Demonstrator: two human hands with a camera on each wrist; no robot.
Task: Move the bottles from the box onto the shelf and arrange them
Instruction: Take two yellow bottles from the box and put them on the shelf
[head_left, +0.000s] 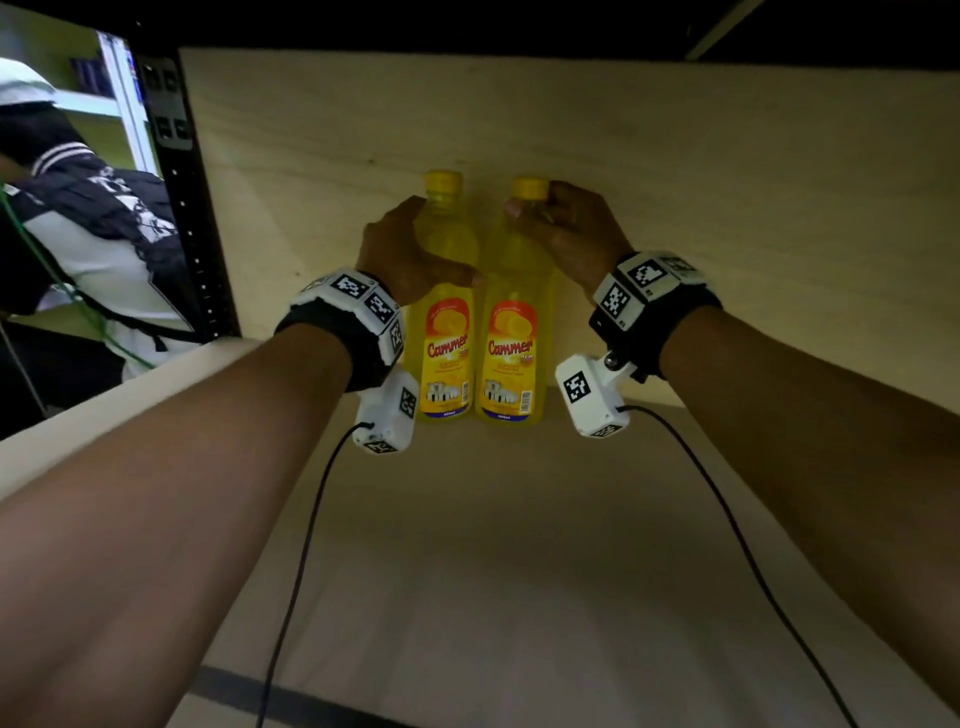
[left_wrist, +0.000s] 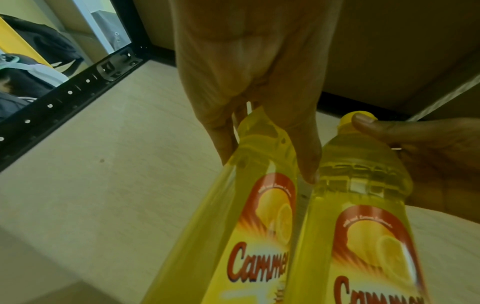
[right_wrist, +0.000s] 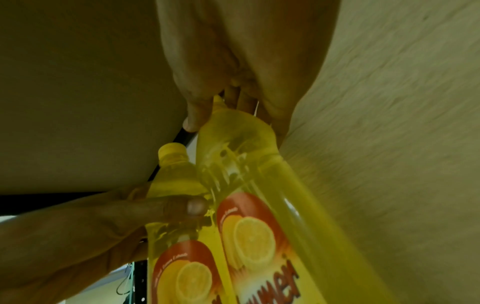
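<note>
Standing upright and side by side on the pale wooden shelf board (head_left: 519, 519), I see two clear plastic bottles of yellow liquid with yellow caps. My left hand (head_left: 402, 254) wraps the left yellow bottle (head_left: 447, 332) at its shoulder, thumb across the front. My right hand (head_left: 571, 234) pinches the right yellow bottle (head_left: 511, 343) at its neck. At nine o'clock rises a black perforated metal upright (head_left: 189, 208).

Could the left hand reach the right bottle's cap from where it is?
Probably not freely: the left hand grips the left bottle, and the right hand already wraps the right bottle near its cap.
</note>
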